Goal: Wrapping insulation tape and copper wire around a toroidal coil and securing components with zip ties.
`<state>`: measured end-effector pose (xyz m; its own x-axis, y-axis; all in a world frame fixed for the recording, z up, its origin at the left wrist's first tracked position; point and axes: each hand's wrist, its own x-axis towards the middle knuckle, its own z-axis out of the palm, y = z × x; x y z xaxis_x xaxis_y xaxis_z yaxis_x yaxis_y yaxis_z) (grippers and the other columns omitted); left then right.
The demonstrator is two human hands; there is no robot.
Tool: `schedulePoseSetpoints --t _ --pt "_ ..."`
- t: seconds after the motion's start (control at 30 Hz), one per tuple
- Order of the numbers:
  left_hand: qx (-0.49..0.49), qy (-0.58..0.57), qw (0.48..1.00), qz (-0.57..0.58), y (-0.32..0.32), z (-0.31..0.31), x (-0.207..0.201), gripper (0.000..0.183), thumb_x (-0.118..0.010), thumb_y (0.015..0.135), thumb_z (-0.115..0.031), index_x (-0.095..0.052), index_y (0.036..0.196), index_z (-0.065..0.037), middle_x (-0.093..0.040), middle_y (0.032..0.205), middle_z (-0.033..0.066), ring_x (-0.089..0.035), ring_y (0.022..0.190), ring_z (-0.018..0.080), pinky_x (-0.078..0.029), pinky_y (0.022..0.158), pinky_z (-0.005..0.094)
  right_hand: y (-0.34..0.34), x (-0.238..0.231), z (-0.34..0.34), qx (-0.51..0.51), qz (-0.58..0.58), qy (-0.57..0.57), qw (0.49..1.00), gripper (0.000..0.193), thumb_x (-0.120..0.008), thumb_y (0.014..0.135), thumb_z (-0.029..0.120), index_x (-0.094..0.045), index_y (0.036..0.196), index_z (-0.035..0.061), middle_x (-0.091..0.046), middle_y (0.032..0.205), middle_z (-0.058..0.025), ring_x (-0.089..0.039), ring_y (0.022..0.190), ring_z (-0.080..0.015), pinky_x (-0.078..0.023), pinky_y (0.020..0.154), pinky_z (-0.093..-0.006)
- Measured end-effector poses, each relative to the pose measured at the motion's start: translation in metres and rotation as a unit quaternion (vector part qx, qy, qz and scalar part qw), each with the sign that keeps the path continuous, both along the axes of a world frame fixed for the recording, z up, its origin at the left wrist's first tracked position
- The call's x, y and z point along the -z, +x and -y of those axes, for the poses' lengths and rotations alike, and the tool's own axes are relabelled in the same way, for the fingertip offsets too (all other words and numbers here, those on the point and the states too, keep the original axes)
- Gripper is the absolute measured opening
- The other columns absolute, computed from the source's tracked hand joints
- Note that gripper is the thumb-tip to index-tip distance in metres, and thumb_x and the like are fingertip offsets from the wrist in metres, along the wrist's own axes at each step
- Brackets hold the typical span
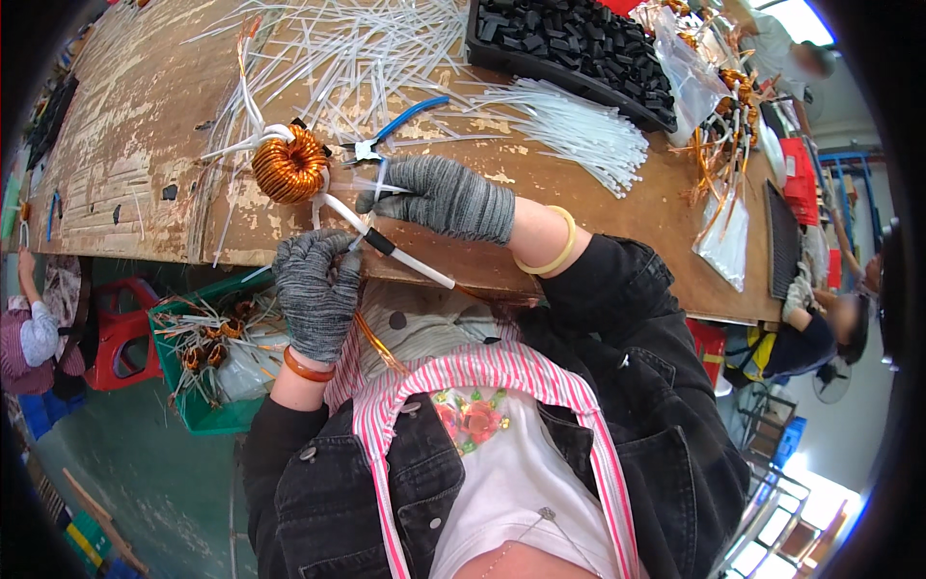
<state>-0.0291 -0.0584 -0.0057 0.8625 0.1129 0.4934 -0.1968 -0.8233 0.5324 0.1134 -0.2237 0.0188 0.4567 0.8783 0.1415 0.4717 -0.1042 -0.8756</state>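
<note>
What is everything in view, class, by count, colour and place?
coil: one, copper, near hands
leads: several, white, on coil
cutters: one, blue handles, beside coil
cable ties: many, white, on table
tray: one, black, table's far side
small pieces: many, black, in tray
plastic bags: several, clear, table's right
table: one, brown, under coil
crate: one, green, lower left
stool: one, red, far left
other people: several, mixed colours, edges
left hand: one, grey glove, near leads
right hand: one, grey glove, pinching tie
</note>
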Motion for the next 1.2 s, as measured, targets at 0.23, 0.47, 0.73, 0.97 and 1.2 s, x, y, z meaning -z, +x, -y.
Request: schedulePoseSetpoints --t 0.23,0.47,0.73,0.97,1.2 --pt "-0.010 -0.090 0.996 -0.016 -0.001 0.002 0.006 0.014 -0.067 0.074 -0.012 -0.064 0.086 -0.005 -0.061 0.085 0.0090 -0.054 0.075 0.0248 -0.041 0.073 0.0355 -0.005 -0.001 -0.011 0.023 -0.010 0.008 1.000 0.019 -0.064 0.081 0.015 -0.067 0.099 0.0099 -0.062 0.084 -0.0111 -0.059 0.080 -0.0246 -0.047 0.076 -0.0325" --pt "-0.018 -0.095 0.995 -0.018 -0.002 0.002 0.006 0.016 -0.067 0.074 -0.011 -0.065 0.089 -0.005 -0.059 0.082 0.0083 -0.052 0.072 0.0231 -0.041 0.070 0.0346 -0.010 0.010 -0.014 0.019 0.041 0.048 0.998 0.014 -0.065 0.081 0.017 -0.066 0.090 0.0071 -0.059 0.077 -0.0109 -0.057 0.074 -0.0253 -0.047 0.068 -0.0337" --pt "-0.019 -0.125 0.992 -0.016 -0.002 0.004 0.006 0.014 -0.066 0.074 -0.011 -0.065 0.087 -0.005 -0.059 0.080 0.0083 -0.052 0.072 0.0240 -0.040 0.071 0.0347 -0.008 -0.004 -0.014 0.056 0.105 -0.129 0.984 0.021 -0.072 0.068 0.022 -0.060 0.074 0.0052 -0.055 0.075 -0.0117 -0.056 0.072 -0.0294 -0.047 0.067 -0.0364" --pt "-0.012 -0.094 0.995 0.007 -0.003 0.004 0.006 0.013 -0.067 0.074 -0.011 -0.065 0.086 -0.006 -0.060 0.080 0.0081 -0.053 0.074 0.0241 -0.040 0.073 0.0356 -0.014 -0.010 -0.016 0.060 0.161 -0.118 0.978 0.022 -0.071 0.068 0.022 -0.061 0.079 0.0057 -0.055 0.081 -0.0121 -0.057 0.075 -0.0297 -0.047 0.068 -0.0369" --pt "-0.017 -0.028 0.999 0.031 -0.001 0.002 0.003 0.015 -0.068 0.074 -0.007 -0.063 0.088 -0.004 -0.059 0.086 0.0084 -0.053 0.079 0.0231 -0.042 0.072 0.0337 -0.020 -0.007 -0.021 0.014 0.129 -0.099 0.987 0.015 -0.063 0.076 0.010 -0.060 0.090 0.0041 -0.056 0.082 -0.0117 -0.058 0.077 -0.0261 -0.047 0.071 -0.0357"
